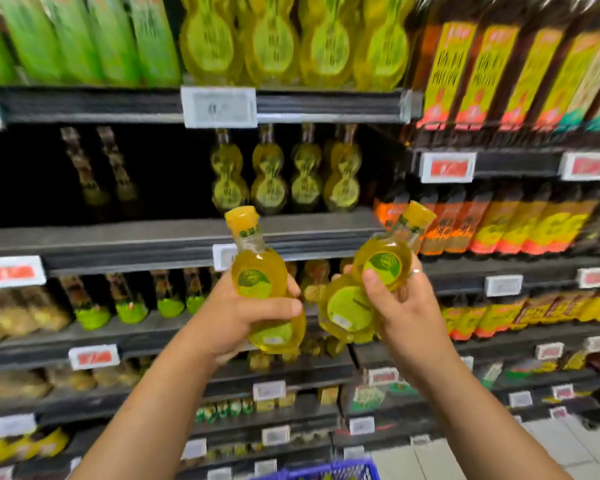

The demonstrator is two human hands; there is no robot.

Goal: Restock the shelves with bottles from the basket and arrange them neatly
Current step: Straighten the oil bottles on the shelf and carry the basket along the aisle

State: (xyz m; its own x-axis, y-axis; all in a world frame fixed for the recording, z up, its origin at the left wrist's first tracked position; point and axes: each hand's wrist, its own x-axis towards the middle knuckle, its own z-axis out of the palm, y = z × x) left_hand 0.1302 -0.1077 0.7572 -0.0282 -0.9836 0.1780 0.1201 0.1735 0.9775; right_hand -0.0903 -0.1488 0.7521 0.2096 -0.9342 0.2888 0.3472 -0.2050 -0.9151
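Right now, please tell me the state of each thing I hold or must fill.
left hand: grips one yellow bottle, upright, capped
right hand: grips second bottle, tilted right, capped
middle shelf: front bare, matching bottles at the back
blue basket: only rim visible

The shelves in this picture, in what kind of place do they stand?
Most likely a supermarket aisle: tiered shelves full of bottled oil, price tags clipped to the shelf edges, and a blue basket below the hands.
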